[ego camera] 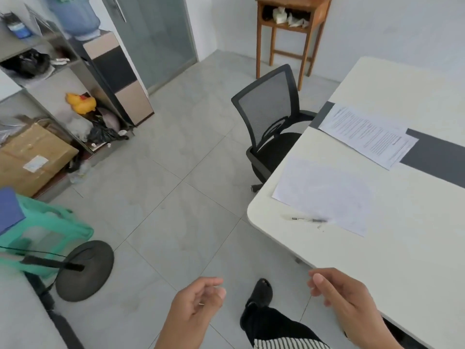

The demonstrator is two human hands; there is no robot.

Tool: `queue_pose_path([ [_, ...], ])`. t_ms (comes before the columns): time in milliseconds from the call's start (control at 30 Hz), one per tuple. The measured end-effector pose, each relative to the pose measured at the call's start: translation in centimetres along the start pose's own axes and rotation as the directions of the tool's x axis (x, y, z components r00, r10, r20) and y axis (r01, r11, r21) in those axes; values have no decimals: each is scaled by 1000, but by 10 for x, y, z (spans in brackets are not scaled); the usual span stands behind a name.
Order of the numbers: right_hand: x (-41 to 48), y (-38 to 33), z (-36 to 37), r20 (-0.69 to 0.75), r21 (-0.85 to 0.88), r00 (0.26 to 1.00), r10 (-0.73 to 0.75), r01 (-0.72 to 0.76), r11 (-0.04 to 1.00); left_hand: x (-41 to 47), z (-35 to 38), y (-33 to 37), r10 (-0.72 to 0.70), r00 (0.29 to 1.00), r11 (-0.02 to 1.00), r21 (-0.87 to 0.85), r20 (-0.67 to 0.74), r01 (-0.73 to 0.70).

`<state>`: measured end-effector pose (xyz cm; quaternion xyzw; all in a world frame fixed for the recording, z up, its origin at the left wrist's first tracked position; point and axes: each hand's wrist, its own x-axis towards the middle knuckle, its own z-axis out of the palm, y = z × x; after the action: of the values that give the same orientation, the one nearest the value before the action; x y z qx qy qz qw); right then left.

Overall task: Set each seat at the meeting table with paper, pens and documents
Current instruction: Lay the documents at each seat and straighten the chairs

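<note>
Left hand (198,298) and right hand (344,298) loosely curled, empty; blank sheet (324,195) and pen (305,219) laid near, I'd grab far printed documents (364,134) next.

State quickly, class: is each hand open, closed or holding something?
Left hand: open, fingers loosely curled, holding nothing.
Right hand: open, fingers loosely curled, holding nothing.

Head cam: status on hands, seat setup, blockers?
Left hand, right hand empty, loosely curled. Blank sheet, pen, printed documents on table by the chair. Nothing blocks the hands.
</note>
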<state>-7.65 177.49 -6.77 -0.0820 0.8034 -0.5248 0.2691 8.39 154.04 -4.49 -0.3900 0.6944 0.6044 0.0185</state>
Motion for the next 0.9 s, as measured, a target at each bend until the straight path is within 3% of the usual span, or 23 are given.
queue_pose_path([
  [333,166,-107,28,4,77,999,-47,46,996,149,-69,115,71,997,991,116,6,-71],
  [600,255,-115,43,-240,89,968,77,-57,994,295,-92,169,81,958,954,256,274,-154],
  [900,332,-174,123,-514,263,813,273,-154,953,498,-146,276,121,819,843,377,560,-383],
])
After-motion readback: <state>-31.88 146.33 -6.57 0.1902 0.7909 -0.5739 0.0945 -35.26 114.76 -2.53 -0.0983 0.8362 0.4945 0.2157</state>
